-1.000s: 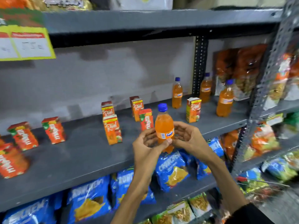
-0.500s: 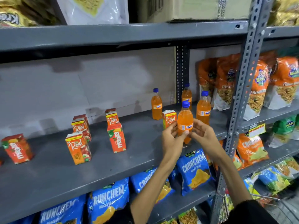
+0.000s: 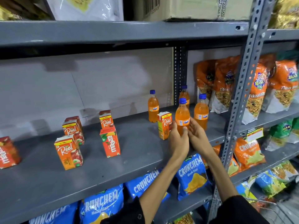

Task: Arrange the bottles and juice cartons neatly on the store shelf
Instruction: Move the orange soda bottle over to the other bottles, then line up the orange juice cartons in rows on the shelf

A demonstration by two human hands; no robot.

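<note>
- The left hand (image 3: 178,139) and the right hand (image 3: 196,137) cup the lower part of an orange Fanta bottle (image 3: 182,118) from either side, fingers wrapped round it just under the label.
- The held bottle stands upright over the grey shelf (image 3: 137,152) near its right end; its base is hidden behind the hands, so whether it touches the shelf cannot be told.
- Just to its left, touching or nearly touching the left hand, stands an upright Real juice carton (image 3: 164,125).
- Three more orange bottles with blue caps stand close by: one behind the carton (image 3: 153,107), one at the back by the upright post (image 3: 184,94), and one just right of the held bottle (image 3: 201,113).
- Further left on the same shelf, well apart, are a Maaza carton (image 3: 110,143) with a Real carton (image 3: 106,119) behind it, then a loose group of three Real cartons (image 3: 68,152).
- At the far left edge a red carton (image 3: 8,152) is partly cut off.
- Blue Crunchem snack bags (image 3: 191,177) fill the shelf below, and orange snack bags (image 3: 224,84) stand at the right.
</note>
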